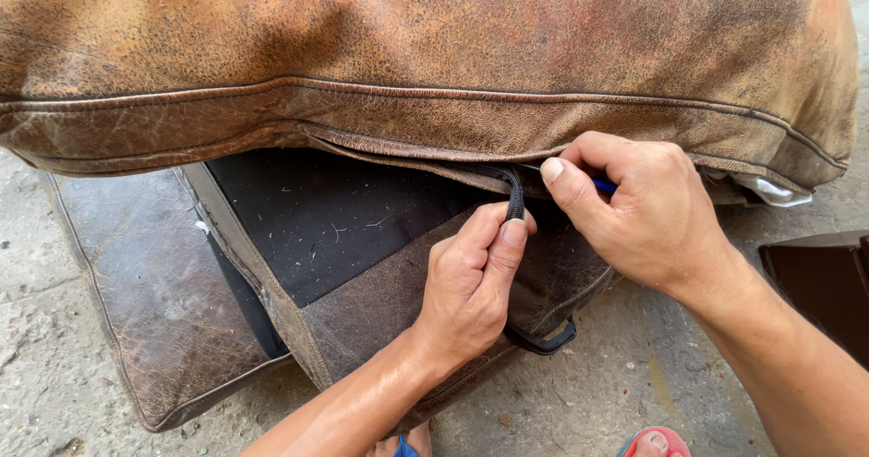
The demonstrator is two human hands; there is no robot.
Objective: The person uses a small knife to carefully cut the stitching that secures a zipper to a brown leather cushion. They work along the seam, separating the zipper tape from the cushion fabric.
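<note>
Hands meet at the lower seam of a big, worn brown leather cushion (434, 50) that fills the top of the view. The left hand (471, 280) comes up from below and pinches a narrow black strap (514, 195) between thumb and forefinger, its fingers clamped on the strap just under the seam. The right hand (647, 208) sits just beside it, to the right, curled into a loose fist against the cushion's edge, with the thumb pressing toward the strap; it is closed around a small blue tool (604, 185), of which only a short bit shows past the fingers, so what kind it is cannot be told. The strap runs up from the left hand's grip and disappears beneath the piped edge, between the two hands. Under the cushion lies a flat brown leather piece (154, 285) with a black fabric panel (326, 213), dotted with lint. A black loop (543, 341) sticks out from beneath this piece near the left wrist. All of it rests on a rough concrete floor (597, 394), and a dark brown object (824, 285) stands at the right edge.
</note>
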